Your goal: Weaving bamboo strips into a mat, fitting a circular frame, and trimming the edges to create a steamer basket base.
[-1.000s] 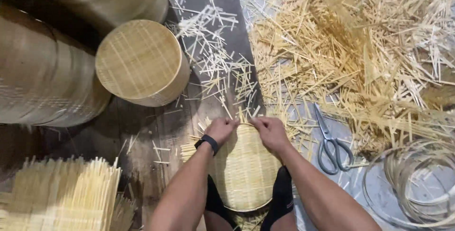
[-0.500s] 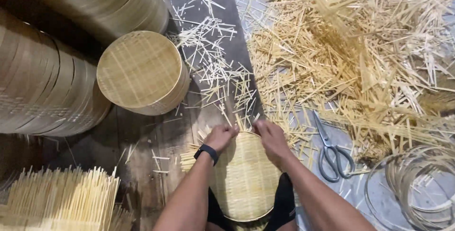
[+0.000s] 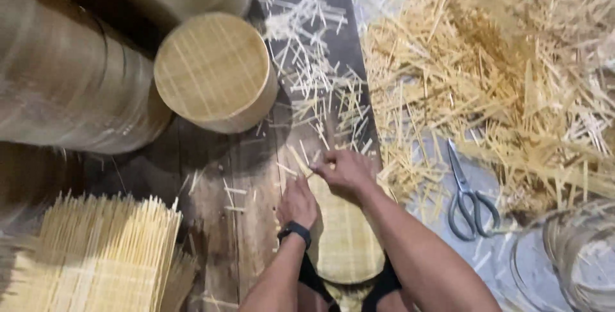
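A round woven bamboo tray (image 3: 346, 241) rests between my knees on the wooden floor. My left hand (image 3: 298, 202) presses on the tray's left rim; a dark watch is on that wrist. My right hand (image 3: 343, 172) is at the tray's far edge, fingers pinched on a thin bamboo strip (image 3: 300, 161) that sticks out to the upper left. Most of the tray's far rim is hidden under both hands.
A round bamboo steamer (image 3: 214, 72) lies on the floor at upper left beside large stacked bamboo rolls (image 3: 70, 88). A bundle of cut sticks (image 3: 96, 261) sits at lower left. Scissors (image 3: 467, 197) lie right, below a big pile of bamboo slivers (image 3: 500, 75). Coiled strips (image 3: 576, 254) at lower right.
My right hand has crossed to the left over the tray's far edge and pinched a strip. My left hand has slid down along the left rim. The view has shifted slightly.
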